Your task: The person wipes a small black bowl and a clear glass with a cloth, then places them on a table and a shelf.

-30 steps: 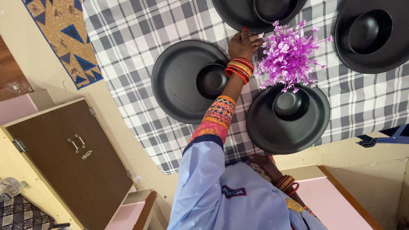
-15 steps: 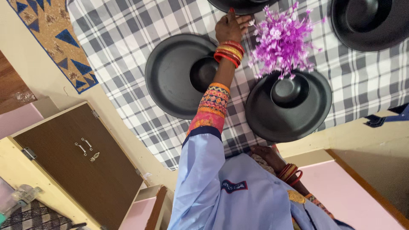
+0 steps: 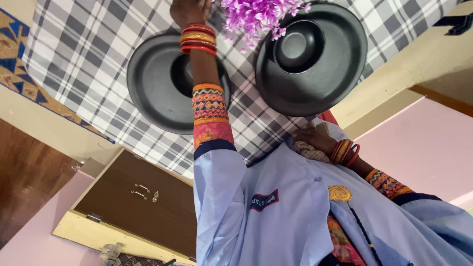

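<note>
My left hand (image 3: 189,11) reaches across the grey chequered tablecloth (image 3: 84,54) to the top edge of the view, right beside a bunch of purple artificial flowers (image 3: 258,15). Its fingers are cut off by the frame. Under that forearm lies a black plate (image 3: 150,93) with a small black bowl (image 3: 178,74) on it. A second black plate (image 3: 320,88) with its own bowl (image 3: 295,47) sits to the right, near the table edge. My right hand (image 3: 315,139) is held against my chest, closed on a beige bunched cloth (image 3: 308,151).
A brown cabinet door (image 3: 138,197) with small metal handles stands at the lower left. A blue and tan patterned rug (image 3: 15,54) lies left of the table. Pink surfaces (image 3: 419,148) flank the table on the right.
The view has tipped down, so the table slid up and the two far plates left the frame. My left hand stays by the flowers. My right hand stays at my chest.
</note>
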